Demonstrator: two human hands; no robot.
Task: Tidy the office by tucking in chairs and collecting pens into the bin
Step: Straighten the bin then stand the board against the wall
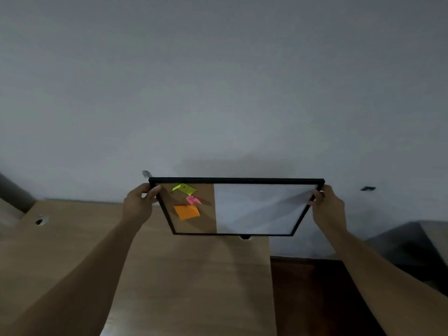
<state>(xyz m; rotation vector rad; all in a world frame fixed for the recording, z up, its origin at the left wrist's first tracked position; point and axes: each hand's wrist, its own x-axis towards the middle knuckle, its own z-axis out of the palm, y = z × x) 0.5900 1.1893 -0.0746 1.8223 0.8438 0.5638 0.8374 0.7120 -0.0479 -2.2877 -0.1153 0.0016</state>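
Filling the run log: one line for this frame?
left hand: grips board left edge | right hand: grips right edge | board: tilted, above desk

Black-framed board (257, 209) (half cork, half white) between both hands, left hand (138, 204), right hand (327, 207), above the desk (194, 275).

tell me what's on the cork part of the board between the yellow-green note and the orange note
In the head view, a pink note is pinned there, below the yellow-green note and above the orange note, on the board held by both hands.
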